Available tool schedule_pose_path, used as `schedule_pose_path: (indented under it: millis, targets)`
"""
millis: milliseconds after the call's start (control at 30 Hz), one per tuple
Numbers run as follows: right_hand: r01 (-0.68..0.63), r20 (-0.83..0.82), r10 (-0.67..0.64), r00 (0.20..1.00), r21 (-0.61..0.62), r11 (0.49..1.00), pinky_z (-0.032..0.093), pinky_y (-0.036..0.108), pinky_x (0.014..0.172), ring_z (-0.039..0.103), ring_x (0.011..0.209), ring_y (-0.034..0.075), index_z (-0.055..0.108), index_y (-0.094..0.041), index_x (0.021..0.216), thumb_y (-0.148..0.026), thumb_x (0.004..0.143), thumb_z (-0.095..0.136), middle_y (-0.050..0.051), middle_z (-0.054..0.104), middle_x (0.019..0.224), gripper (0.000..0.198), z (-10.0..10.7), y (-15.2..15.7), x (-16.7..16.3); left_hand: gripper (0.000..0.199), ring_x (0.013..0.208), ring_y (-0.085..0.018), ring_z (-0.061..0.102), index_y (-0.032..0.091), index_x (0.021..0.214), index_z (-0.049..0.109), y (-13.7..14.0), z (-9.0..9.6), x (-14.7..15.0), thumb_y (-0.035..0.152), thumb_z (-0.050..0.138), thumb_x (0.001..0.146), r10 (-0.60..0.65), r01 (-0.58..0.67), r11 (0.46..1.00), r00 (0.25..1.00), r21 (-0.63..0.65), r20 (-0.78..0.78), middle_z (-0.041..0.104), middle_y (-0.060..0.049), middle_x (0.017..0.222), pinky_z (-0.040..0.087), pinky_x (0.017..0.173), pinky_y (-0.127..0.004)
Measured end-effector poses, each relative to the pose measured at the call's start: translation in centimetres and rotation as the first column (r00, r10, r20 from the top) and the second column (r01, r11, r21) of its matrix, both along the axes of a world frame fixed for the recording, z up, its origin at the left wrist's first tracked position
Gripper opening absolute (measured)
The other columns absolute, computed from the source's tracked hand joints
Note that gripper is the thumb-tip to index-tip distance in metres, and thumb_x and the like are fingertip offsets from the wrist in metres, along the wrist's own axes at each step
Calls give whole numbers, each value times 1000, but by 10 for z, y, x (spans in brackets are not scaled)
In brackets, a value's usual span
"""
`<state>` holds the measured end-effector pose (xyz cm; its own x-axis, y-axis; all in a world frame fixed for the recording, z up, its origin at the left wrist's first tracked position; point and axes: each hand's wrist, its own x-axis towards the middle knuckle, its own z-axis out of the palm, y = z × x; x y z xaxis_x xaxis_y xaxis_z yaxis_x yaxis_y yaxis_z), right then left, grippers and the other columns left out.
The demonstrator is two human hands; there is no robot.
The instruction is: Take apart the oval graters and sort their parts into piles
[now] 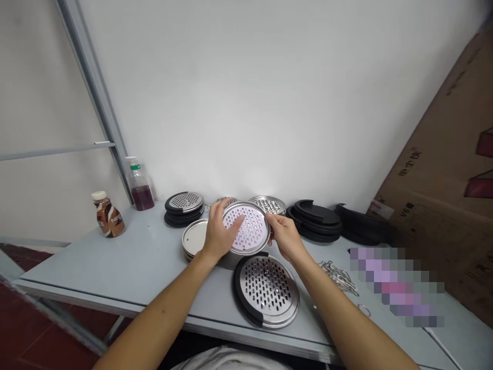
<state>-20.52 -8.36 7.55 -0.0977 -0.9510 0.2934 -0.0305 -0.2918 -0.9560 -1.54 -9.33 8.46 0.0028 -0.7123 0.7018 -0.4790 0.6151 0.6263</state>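
Note:
Above the table, I hold a round metal grater plate with a raised rim and a pinkish-lilac perforated face, tilted toward me. My left hand grips its left side, the thumb lying over the face and the fingers at the upper rim. At the right edge, my right hand pinches the rim; part of its fingers is hidden behind the plate. Below lies another round grater plate with a black curved holder around its left side. A stack of plain round metal discs sits partly behind my left hand and forearm.
Black holders are stacked at the back right, and more grater plates lie by the wall. A stacked grater, coffee bottle and dark-liquid bottle stand left. Metal hooks or rings and a cardboard box are right.

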Motion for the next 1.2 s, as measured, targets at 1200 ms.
schedule_pose_path:
  millis: [1200]
  targets:
    - [556,-155,-622,767,-324,766,49,34,75,69,80,26,75,-15,101,-40,88,52,11,76,90,36,20,6,-24,80,113,-25,55,27,137,36,-47,35,36,48,76,71,205,-206,978,951,19,-232,44,-13,128,50,91,-39]
